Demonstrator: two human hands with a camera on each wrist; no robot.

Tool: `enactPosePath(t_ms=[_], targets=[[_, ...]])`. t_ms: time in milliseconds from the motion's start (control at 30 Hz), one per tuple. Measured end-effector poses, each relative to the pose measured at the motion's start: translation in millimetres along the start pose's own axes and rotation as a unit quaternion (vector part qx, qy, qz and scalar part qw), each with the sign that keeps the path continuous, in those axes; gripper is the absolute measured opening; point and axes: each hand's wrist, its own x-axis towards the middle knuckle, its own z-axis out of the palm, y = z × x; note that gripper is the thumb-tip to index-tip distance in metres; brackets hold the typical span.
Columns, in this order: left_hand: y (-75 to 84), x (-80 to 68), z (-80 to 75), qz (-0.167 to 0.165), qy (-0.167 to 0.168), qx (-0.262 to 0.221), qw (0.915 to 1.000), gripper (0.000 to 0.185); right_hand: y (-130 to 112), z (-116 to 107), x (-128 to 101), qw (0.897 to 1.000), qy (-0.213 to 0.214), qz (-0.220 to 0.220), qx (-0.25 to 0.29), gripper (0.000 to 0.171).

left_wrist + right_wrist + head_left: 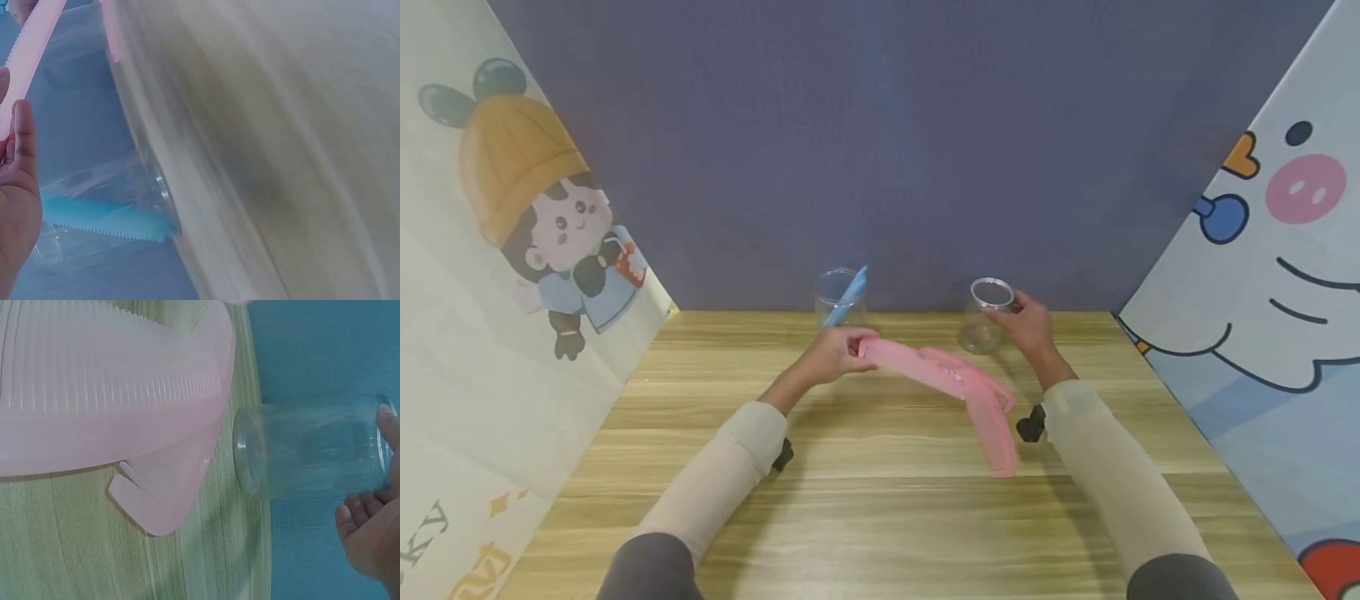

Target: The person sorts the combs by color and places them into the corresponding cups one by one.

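On a wooden tabletop (880,517) backed by a purple wall, a pink comb (951,383) is lifted by its handle in the pinching left hand (838,354), its toothed end low over the wood and seemingly touching it. The right hand (1030,325) grips the rim of an empty clear jar (985,321) at the back edge. A second jar (838,300) already holds a blue comb (848,298), so by appearances one comb is stowed and the pink one is not.
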Motion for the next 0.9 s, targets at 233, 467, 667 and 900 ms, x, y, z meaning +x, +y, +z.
enactPosePath(t_ms=[233, 467, 667, 900], targets=[[8.7, 8.1, -1.0, -0.021, 0.044, -0.043, 0.9979, 0.052, -0.9, 0.5, -1.2, 1.000, -0.006, 0.000, 0.008, 0.073], [21.6, 18.1, -1.7, -0.018, 0.091, -0.041, 0.9949, 0.054, -0.9, -0.5, 0.5, 1.000, -0.003, 0.005, 0.007, 0.074], [31.4, 26.6, -0.1, -0.028, 0.109, -0.038, 0.9929, 0.056, -0.6, -0.9, 0.0, 1.000, -0.010, 0.006, 0.009, 0.076], [47.5, 42.3, -1.6, -0.036, 0.146, -0.036, 0.9880, 0.057, 0.2, 0.1, 0.8, 1.000, -0.001, -0.001, -0.016, 0.064]])
